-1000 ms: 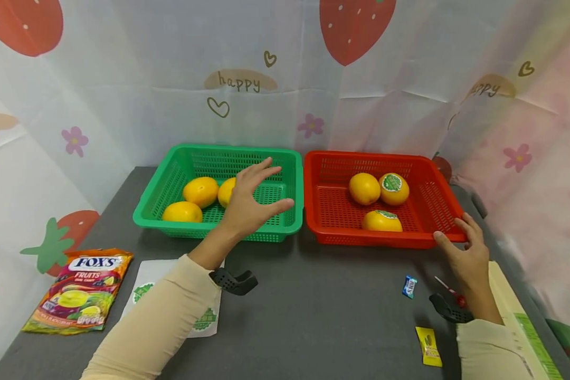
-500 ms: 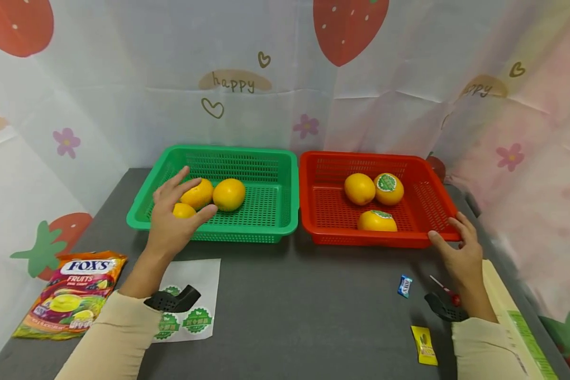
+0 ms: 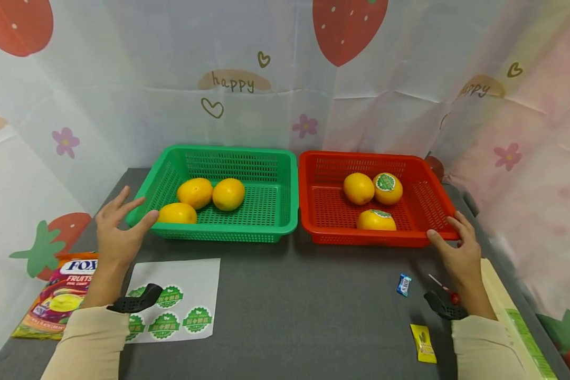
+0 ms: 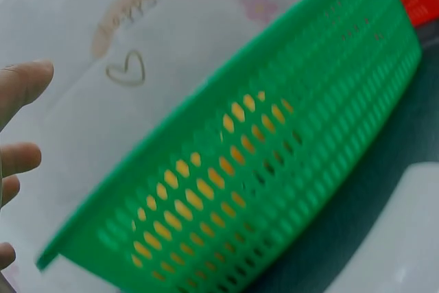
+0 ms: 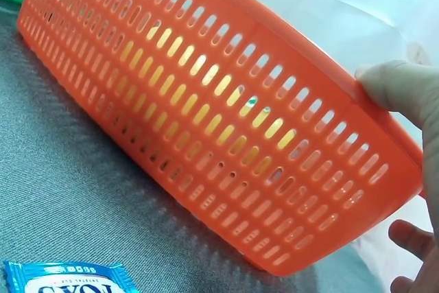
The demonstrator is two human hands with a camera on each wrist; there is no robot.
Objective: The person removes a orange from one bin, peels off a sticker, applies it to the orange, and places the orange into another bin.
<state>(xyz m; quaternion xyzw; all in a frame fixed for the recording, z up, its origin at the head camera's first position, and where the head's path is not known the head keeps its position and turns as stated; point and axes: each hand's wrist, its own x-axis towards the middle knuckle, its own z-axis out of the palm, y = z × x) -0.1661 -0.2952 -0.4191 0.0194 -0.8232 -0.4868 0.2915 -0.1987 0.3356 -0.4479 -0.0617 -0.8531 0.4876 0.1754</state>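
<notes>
My left hand (image 3: 121, 235) is held with fingers and thumb spread, close to the front left corner of the green basket (image 3: 237, 230), and holds nothing. In the left wrist view its fingertips show at the left edge, apart from the basket's rim. Three yellow-orange fruits (image 3: 228, 195) lie in the green basket. My right hand (image 3: 462, 258) grips the front right corner of the red basket (image 3: 332, 236); its thumb (image 5: 391, 87) is on the front rim, with the index finger at the side rim. Inside the red basket are three similar fruits (image 3: 359, 188), two showing green stickers.
A sheet of round green stickers (image 3: 197, 285) and a Fox's candy bag (image 3: 62, 306) lie at the left. Near my right wrist are a blue wrapped candy (image 3: 404, 285), a yellow wrapped candy (image 3: 423, 344) and a thin red-handled tool (image 3: 455, 298). A strawberry-print cloth (image 3: 171, 53) hangs behind.
My left hand has moved left from above the green basket, across its fruits, to beside its front left corner. My right hand stays at the red basket's corner.
</notes>
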